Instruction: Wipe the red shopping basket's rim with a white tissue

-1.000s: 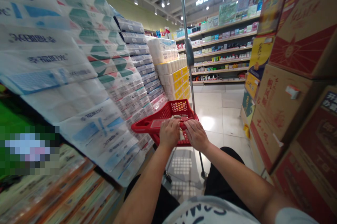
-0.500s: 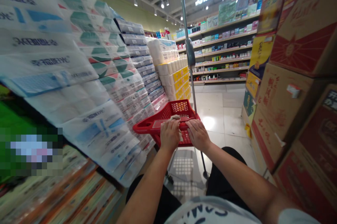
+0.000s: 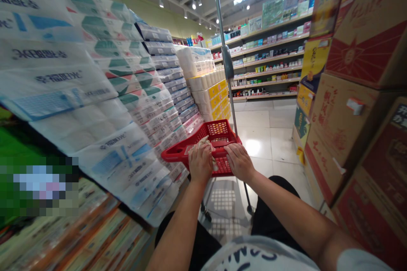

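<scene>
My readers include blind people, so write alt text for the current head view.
A person's left hand, holding a pale cloth, and right hand rest on a red shopping cart, between stacked white packs and cardboard boxes, shelves ahead.

Paper packs (image 3: 124,148) are stacked along the left of the cart (image 3: 181,152), boxes (image 3: 343,118) along its right. Ahead, past the floor (image 3: 254,127), small goods (image 3: 276,67) line the shelves (image 3: 273,59).

pale grey-white shirt (image 3: 251,256) with a lighter band curving along its neckline, large dark hand-style lettering printed across the chest, partly cut off, short pale grey-blue sleeve (image 3: 361,260), plain black trousers (image 3: 278,194), bare forearms, bare hands
</scene>
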`<state>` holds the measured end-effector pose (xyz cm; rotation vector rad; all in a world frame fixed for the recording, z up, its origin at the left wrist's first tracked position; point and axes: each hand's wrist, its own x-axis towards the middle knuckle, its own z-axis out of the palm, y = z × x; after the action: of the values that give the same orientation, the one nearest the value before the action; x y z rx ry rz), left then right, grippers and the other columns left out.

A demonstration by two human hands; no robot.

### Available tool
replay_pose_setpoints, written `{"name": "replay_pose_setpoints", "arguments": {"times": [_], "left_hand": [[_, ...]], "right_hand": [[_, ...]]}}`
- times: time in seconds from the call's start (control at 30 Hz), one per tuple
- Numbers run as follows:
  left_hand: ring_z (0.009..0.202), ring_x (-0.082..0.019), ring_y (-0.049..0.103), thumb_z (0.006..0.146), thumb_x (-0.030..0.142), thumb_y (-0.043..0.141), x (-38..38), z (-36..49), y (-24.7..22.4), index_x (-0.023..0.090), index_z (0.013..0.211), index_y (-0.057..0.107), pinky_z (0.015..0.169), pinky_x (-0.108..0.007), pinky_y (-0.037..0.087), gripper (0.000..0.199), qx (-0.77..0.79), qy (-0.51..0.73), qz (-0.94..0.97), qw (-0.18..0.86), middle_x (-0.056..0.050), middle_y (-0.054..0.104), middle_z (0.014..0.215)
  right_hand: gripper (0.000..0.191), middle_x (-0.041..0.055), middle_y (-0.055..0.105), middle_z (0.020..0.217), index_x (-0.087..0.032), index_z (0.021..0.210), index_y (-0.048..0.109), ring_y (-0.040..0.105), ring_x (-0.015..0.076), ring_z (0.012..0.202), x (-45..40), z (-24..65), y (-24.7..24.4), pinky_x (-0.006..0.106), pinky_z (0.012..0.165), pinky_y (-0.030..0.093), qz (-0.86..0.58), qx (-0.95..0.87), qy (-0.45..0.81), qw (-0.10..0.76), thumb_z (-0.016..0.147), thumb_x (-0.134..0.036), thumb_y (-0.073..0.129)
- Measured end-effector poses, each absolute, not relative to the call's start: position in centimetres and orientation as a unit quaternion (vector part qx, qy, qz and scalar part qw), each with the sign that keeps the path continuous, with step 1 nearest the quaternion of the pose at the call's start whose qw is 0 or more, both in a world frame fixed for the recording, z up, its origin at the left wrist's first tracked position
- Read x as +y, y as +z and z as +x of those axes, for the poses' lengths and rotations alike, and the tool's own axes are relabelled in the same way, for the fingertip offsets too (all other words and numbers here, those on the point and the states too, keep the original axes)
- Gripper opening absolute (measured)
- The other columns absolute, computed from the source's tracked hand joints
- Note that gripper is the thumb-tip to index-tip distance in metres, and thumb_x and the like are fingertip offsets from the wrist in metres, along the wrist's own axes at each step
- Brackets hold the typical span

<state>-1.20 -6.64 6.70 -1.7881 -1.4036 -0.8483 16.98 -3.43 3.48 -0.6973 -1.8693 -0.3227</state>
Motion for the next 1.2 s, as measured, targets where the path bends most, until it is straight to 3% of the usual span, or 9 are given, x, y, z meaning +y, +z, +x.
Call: {"name": "replay_pose_setpoints", "arguments": {"times": [0.3, 0.47, 0.73, 0.93, 1.2], "left_hand": [[0.088, -0.023, 0.056, 0.091, 0.029, 0.044, -6.7, -1.7, 9.2, 0.021, 0.092, 0.061, 0.081, -0.038, 0.039, 0.019, -0.561, -0.274, -0.709, 0.329, -0.007, 0.065, 0.092], [0.110, -0.024, 0.051, 0.092, 0.025, 0.040, -7.0, -1.9, 7.7, 0.019, 0.112, 0.056, 0.097, -0.041, 0.033, 0.026, -0.542, -0.319, -0.698, 0.342, -0.008, 0.062, 0.116], [0.097, -0.026, 0.053, 0.091, 0.029, 0.043, -7.0, -1.8, 7.8, 0.020, 0.101, 0.061, 0.085, -0.040, 0.036, 0.022, -0.566, -0.298, -0.685, 0.349, -0.009, 0.064, 0.104], [0.118, -0.029, 0.046, 0.090, 0.028, 0.044, -7.4, -1.6, 6.8, 0.020, 0.117, 0.056, 0.098, -0.046, 0.030, 0.031, -0.551, -0.315, -0.678, 0.372, -0.010, 0.059, 0.122], [0.094, -0.025, 0.053, 0.087, 0.028, 0.046, -6.7, -1.8, 8.5, 0.021, 0.106, 0.058, 0.080, -0.040, 0.038, 0.023, -0.610, -0.286, -0.667, 0.317, -0.009, 0.062, 0.104]], "right_hand": [[0.037, 0.0118, 0.059, 0.118, -0.016, 0.129, 0.051, 0.049, 0.0248, 0.117, -3.5, 17.6, 3.4, 0.048, 0.104, 0.040, -0.293, -0.784, -0.133, 0.531, 0.092, -0.017, 0.041], [0.037, 0.0123, 0.059, 0.118, -0.014, 0.127, 0.052, 0.049, 0.0248, 0.116, -3.5, 17.5, 3.5, 0.048, 0.104, 0.040, -0.292, -0.779, -0.137, 0.538, 0.092, -0.015, 0.042], [0.036, 0.0120, 0.059, 0.116, -0.015, 0.125, 0.052, 0.049, 0.0255, 0.115, -3.5, 17.4, 3.4, 0.050, 0.103, 0.041, -0.295, -0.775, -0.130, 0.544, 0.091, -0.016, 0.042], [0.037, 0.0123, 0.059, 0.117, -0.015, 0.127, 0.052, 0.049, 0.0252, 0.116, -3.5, 17.4, 3.5, 0.050, 0.103, 0.041, -0.296, -0.777, -0.125, 0.542, 0.092, -0.016, 0.041], [0.035, 0.0122, 0.059, 0.115, -0.014, 0.124, 0.053, 0.049, 0.0253, 0.114, -3.6, 17.2, 3.6, 0.049, 0.103, 0.041, -0.297, -0.771, -0.132, 0.547, 0.091, -0.015, 0.042]]}}
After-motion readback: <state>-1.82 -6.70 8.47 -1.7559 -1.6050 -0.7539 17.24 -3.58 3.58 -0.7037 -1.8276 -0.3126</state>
